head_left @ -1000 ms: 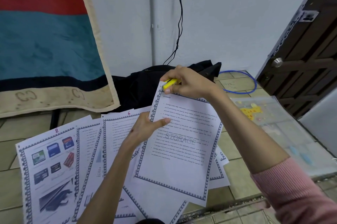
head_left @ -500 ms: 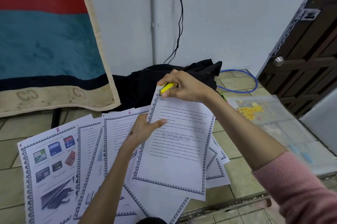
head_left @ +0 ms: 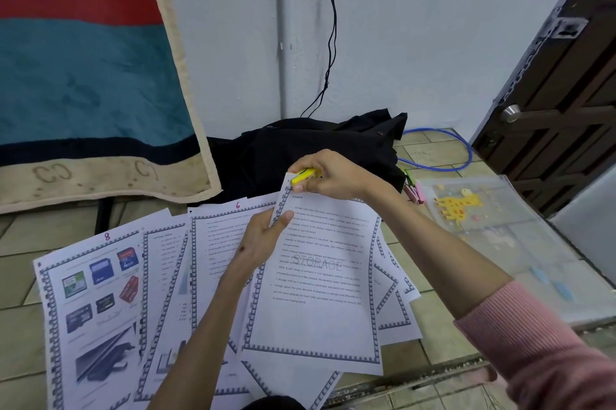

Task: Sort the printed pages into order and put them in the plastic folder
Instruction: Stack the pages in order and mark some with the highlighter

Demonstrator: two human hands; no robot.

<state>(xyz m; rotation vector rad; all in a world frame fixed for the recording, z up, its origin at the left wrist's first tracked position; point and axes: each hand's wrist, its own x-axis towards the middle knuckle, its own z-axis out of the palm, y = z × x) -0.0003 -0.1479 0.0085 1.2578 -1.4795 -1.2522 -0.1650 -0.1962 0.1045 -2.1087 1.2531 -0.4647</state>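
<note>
Several printed pages with grey borders lie fanned over the tiled floor, among them a picture page marked 8 (head_left: 90, 303) and a page marked 6 (head_left: 220, 229). A text page watermarked STORAGE (head_left: 320, 283) is lifted above them. My left hand (head_left: 263, 239) pinches its left edge. My right hand (head_left: 330, 176) grips a small yellow object (head_left: 304, 175) at the page's top left corner. The clear plastic folder (head_left: 500, 236) with a yellow giraffe lies on the floor to the right.
A black garment (head_left: 300, 156) is heaped against the white wall behind the pages. A blue cable (head_left: 463, 156) loops near a dark wooden door (head_left: 560, 116). A teal and red blanket (head_left: 86, 69) hangs at the left. Pink and green pegs (head_left: 413, 191) lie beside the folder.
The held STORAGE page has tilted and sunk slightly toward the pile. Both hands keep their hold, the right hand with the yellow object staying at the top corner.
</note>
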